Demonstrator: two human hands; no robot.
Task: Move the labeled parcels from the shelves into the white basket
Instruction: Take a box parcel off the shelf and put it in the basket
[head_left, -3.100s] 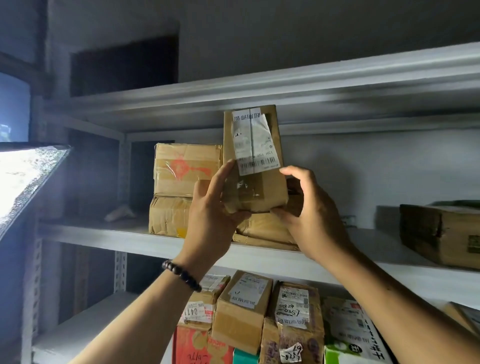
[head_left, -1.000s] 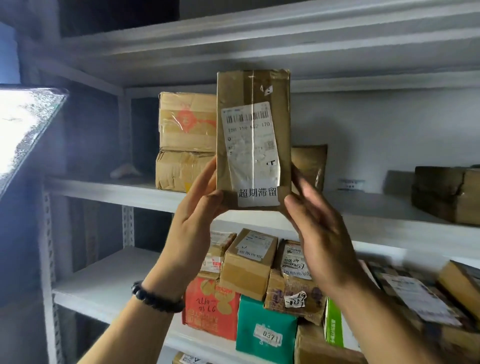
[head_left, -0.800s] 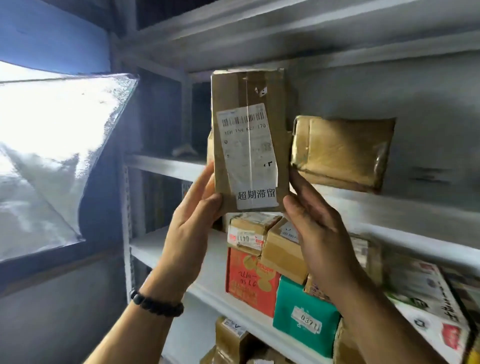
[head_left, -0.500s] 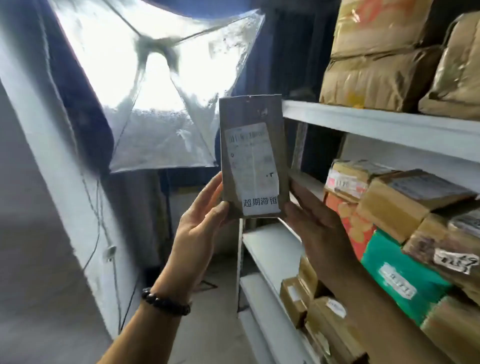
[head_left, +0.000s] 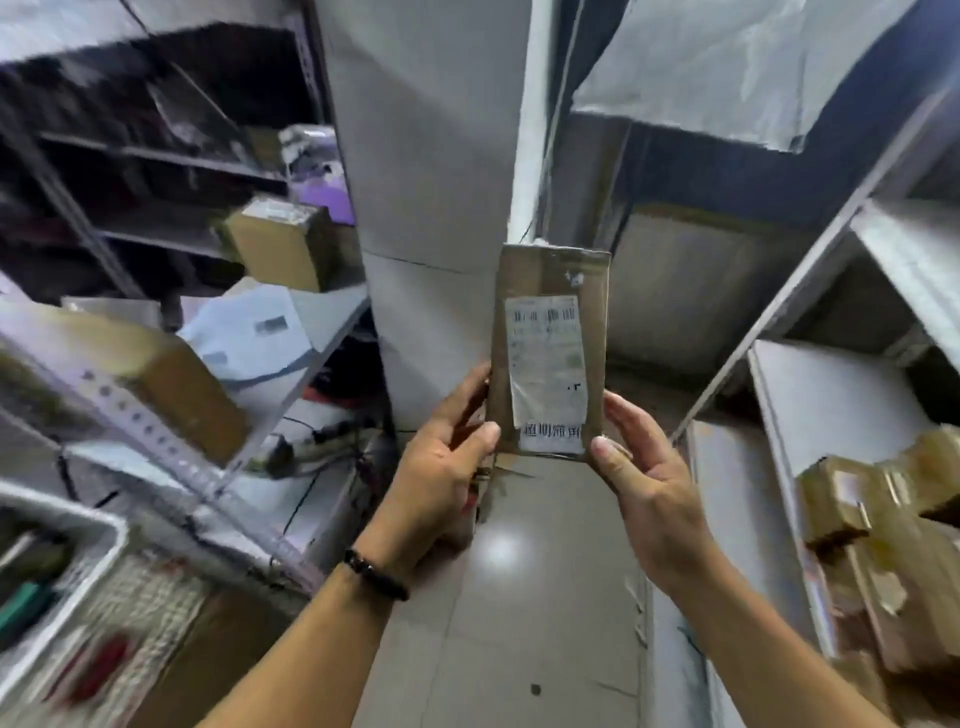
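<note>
Head view: a white plastic mesh basket (head_left: 111, 525) sits nearest at lower left (its contents blurred). A person's left hand (head_left: 441, 467) and right hand (head_left: 644, 478) each grip a lower corner of a flat brown cardboard parcel with a white barcode label (head_left: 550, 353), upright in mid-air, well apart from the basket, so this delivery looks half done. Beyond, brown taped boxes (head_left: 872, 499) on the grey metal shelves (head_left: 831, 395) suggest more trips

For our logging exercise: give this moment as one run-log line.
parcel: upright, unplaced | left hand: holds it | right hand: holds it | white basket: lower left
</note>
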